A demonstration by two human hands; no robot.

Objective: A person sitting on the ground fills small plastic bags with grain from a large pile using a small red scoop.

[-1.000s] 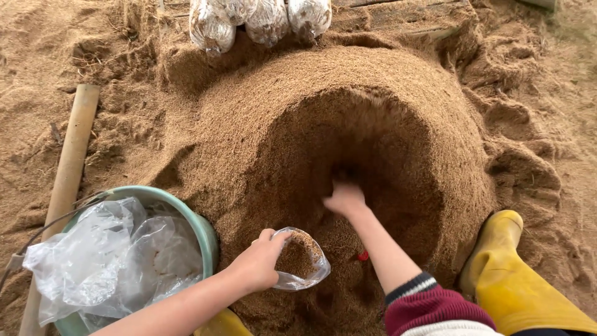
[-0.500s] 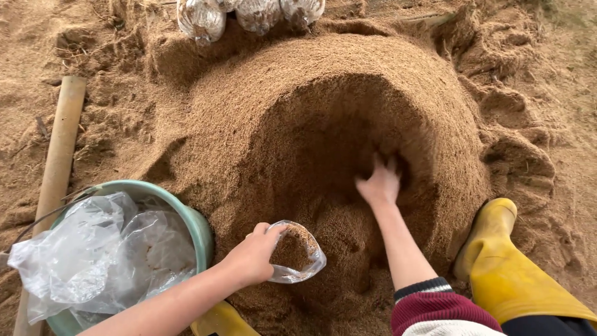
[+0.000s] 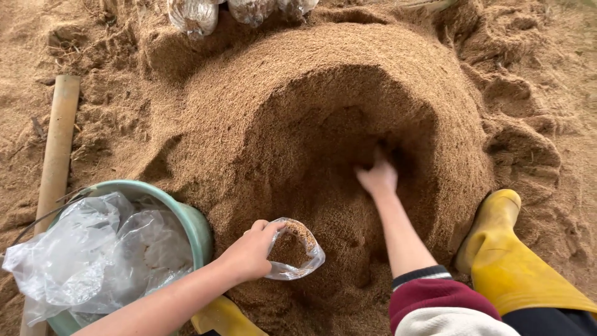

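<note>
One small clear plastic bag (image 3: 292, 252), partly filled with brown sawdust-like material, sits low at the foot of the big brown heap of the same loose material (image 3: 323, 124). Its open mouth faces up and a little to the right, toward the hollow dug in the heap. The left hand (image 3: 249, 252) has its grip closed around the left edge of the bag mouth and keeps it open. The right hand (image 3: 378, 177) is up and to the right of the bag, pushed into the hollow; its fingers are partly buried, so I cannot tell whether its grip is clenched or loose. The bag thus lies down and to the left of the right hand, near but not touching. Left of the bag stands a round green bucket (image 3: 196, 221) with crumpled clear plastic sheets (image 3: 93, 255) inside. A yellow rubber boot (image 3: 504, 249) stands at the right.
</note>
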